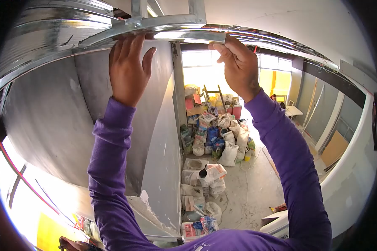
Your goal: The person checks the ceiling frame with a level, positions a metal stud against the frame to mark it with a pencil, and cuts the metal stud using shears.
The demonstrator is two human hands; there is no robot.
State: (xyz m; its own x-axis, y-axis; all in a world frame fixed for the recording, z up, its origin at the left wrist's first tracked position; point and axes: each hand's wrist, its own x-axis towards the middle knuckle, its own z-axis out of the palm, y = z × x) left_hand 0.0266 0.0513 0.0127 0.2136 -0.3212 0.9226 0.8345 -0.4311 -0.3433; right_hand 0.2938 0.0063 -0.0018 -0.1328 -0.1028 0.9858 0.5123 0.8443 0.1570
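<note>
Both my arms reach up, in purple sleeves, to light metal framing overhead. My left hand (130, 71) has its fingers stretched out and together, thumb apart, with the fingertips against the underside of the metal frame (163, 22). The right hand (241, 67) is closed, thumb and fingers pinching the right end of a thin metal channel (190, 36). That channel runs left from this hand, just under the frame, toward my left hand. My left fingertips are partly hidden at the frame's edge.
A grey wall panel (109, 79) stands below on the left, under corrugated metal sheeting (58, 31). Far below, filled sacks (228, 154) and bags are piled on the concrete floor (247, 192). A white ceiling panel (280, 19) spans the upper right. Red cable (12, 165) hangs at left.
</note>
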